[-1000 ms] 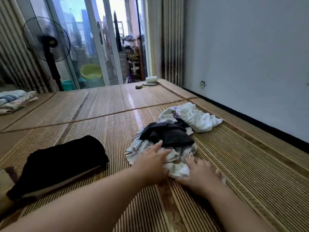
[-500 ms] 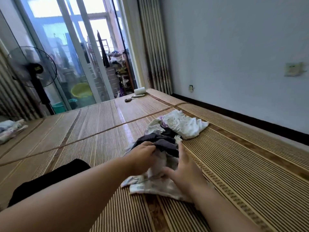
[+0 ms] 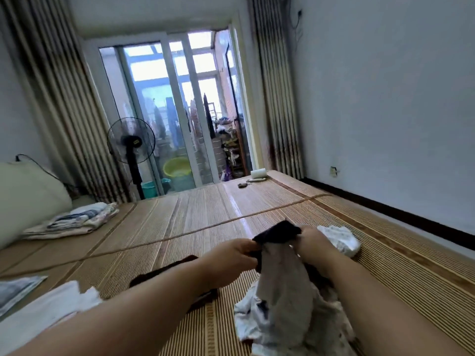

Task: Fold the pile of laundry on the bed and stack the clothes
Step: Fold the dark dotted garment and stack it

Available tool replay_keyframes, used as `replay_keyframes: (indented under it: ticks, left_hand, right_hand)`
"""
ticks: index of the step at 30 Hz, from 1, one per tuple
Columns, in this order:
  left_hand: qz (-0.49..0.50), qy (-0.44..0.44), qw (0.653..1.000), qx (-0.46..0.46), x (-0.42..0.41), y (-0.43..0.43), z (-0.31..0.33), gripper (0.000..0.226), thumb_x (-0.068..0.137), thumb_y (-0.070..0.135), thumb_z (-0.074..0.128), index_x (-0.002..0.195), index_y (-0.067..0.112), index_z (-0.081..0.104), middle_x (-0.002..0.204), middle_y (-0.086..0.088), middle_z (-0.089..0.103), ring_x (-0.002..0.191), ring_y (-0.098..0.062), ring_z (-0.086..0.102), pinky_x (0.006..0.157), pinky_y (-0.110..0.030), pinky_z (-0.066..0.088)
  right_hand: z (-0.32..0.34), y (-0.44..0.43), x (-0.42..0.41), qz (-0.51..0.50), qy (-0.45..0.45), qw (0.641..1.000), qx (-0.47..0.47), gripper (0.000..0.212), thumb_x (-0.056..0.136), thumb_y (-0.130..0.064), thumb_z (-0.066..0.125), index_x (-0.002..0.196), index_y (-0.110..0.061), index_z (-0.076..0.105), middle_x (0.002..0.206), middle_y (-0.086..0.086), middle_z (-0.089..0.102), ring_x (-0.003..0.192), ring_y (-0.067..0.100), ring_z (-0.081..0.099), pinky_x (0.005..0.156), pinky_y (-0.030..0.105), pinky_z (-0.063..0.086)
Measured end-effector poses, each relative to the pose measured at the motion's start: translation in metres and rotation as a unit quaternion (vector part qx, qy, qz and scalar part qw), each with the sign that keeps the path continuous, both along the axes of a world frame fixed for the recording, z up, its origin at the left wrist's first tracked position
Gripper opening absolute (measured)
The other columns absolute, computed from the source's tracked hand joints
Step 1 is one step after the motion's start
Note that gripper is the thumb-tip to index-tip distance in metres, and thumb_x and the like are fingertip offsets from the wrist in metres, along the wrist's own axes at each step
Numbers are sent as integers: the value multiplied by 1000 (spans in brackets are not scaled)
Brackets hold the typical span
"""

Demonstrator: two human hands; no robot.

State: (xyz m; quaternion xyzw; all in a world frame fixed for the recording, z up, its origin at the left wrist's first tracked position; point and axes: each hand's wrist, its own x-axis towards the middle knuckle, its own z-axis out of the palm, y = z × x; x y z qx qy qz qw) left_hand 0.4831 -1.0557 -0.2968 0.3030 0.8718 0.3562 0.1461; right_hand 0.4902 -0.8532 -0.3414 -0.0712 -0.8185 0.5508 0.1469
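My left hand (image 3: 232, 255) and my right hand (image 3: 312, 244) each grip an end of a dark garment (image 3: 279, 233), lifted above the bed mat (image 3: 195, 222). A pale printed cloth (image 3: 282, 294) hangs from the same grips, its lower part crumpled on the mat. Behind my right hand lies a white garment (image 3: 339, 240). A folded black garment (image 3: 164, 271) lies on the mat under my left forearm, partly hidden. A stack of folded clothes (image 3: 74, 222) sits at the far left.
A cream pillow (image 3: 28, 199) lies beside the folded stack. White cloth (image 3: 43, 312) and a blue-grey piece (image 3: 15, 289) lie at the near left. At the mat's far end are a white roll (image 3: 259, 173) and small items. A standing fan (image 3: 131, 147) stands by the glass door.
Both hands have lifted the dark garment and the pale cloth up off the pile. The view has tilted upward, showing more of the room.
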Motion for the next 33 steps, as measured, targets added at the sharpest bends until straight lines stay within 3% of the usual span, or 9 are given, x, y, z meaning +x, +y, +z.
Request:
replay_keyframes:
  ticks: [3, 6, 8, 13, 17, 19, 22, 28, 33]
  left_hand:
    - [32, -14, 998, 51, 13, 10, -4, 35, 80, 19, 65, 115, 23, 67, 113, -3, 69, 104, -17, 64, 95, -28, 48]
    - [81, -11, 990, 115, 23, 13, 4, 14, 86, 17, 68, 95, 22, 59, 79, -1, 60, 56, -7, 51, 51, -21, 39]
    - [100, -2, 984, 144, 26, 10, 14, 22, 85, 20, 71, 92, 24, 51, 78, -2, 53, 48, -5, 40, 49, -22, 33]
    - [94, 27, 984, 147, 39, -9, 35, 89, 77, 34, 79, 147, 31, 23, 149, 0, 37, 120, -17, 49, 95, -29, 46]
    - [71, -20, 986, 152, 61, -21, 24, 106, 73, 31, 83, 153, 32, 13, 156, 2, 28, 140, -21, 35, 107, -32, 41]
    - [77, -65, 982, 158, 75, -26, 10, 94, 68, 28, 85, 147, 29, 33, 143, 4, 48, 129, -19, 51, 103, -32, 46]
    - [115, -100, 970, 188, 91, -41, -12, 40, 63, 28, 74, 100, 13, 71, 96, -8, 74, 91, -23, 71, 88, -45, 56]
    - [132, -204, 936, 253, 114, -110, -2, 18, 92, 14, 62, 104, 1, 68, 102, -18, 73, 95, -31, 70, 82, -37, 57]
    - [185, -237, 906, 299, 122, -148, 22, 19, 94, 16, 59, 100, 0, 65, 90, -18, 74, 77, -27, 73, 68, -35, 59]
  right_hand:
    - [23, -1, -3, -17, -16, 998, -66, 16, 67, -21, 56, 71, -7, 62, 80, 19, 63, 78, 28, 61, 73, 45, 53]
    - [74, -5, 13, -33, 15, 986, -162, 14, 89, -8, 49, 81, -13, 60, 82, 14, 58, 74, 25, 54, 63, 30, 43]
    - [115, -9, 23, -20, 50, 980, -190, 20, 93, -4, 44, 88, -16, 59, 82, 9, 59, 70, 24, 56, 61, 28, 45]
    - [216, -35, 59, 28, 152, 968, -197, 19, 98, -10, 41, 90, -22, 54, 81, 3, 61, 73, 22, 60, 67, 34, 46]
    - [271, -56, 88, 31, 187, 953, -238, 25, 99, -9, 35, 111, -13, 56, 86, 7, 65, 77, 23, 63, 64, 36, 49]
    - [284, -64, 94, 5, 180, 951, -251, 29, 98, -8, 34, 117, -7, 57, 94, 11, 67, 81, 25, 66, 60, 37, 49]
    - [286, -70, 97, -35, 172, 949, -260, 31, 96, -5, 33, 113, -5, 59, 93, 13, 70, 73, 25, 71, 51, 32, 53]
    - [249, -65, 86, -94, 124, 963, -220, 33, 88, -6, 43, 115, -8, 63, 110, 16, 66, 88, 34, 66, 46, 34, 54]
    - [167, -100, 99, 8, 0, 998, -59, 6, 96, -18, 50, 93, -19, 54, 104, 8, 55, 70, 16, 54, 60, 30, 44]
